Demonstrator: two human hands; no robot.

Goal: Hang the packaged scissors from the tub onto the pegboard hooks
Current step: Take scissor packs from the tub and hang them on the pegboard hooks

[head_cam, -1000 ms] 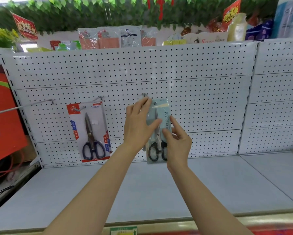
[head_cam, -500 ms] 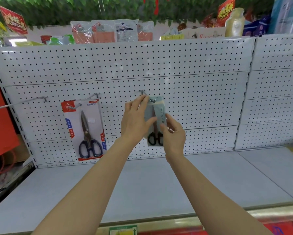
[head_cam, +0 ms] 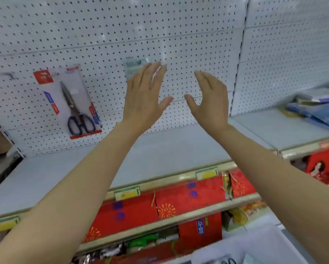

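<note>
Both my hands are spread and empty now, left hand (head_cam: 143, 97) and right hand (head_cam: 210, 100) apart, off the white perforated pegboard (head_cam: 188, 35); bare white shelf (head_cam: 160, 159) below. The pale teal scissors pack (head_cam: 134, 68) I was pinching now hangs behind my left fingers. Red-carded black-handled scissors (head_cam: 72, 101) hang left. White plastic tub (head_cam: 255, 246) at lower right, contents blurred.

A red-trimmed pack of scissors (head_cam: 70, 103) with dark handles hung tilted on the white pegboard (head_cam: 179, 35). A pale blue pack (head_cam: 134, 68) hung to its right, mostly hidden. The white tub (head_cam: 264, 246) sat low at the right.
</note>
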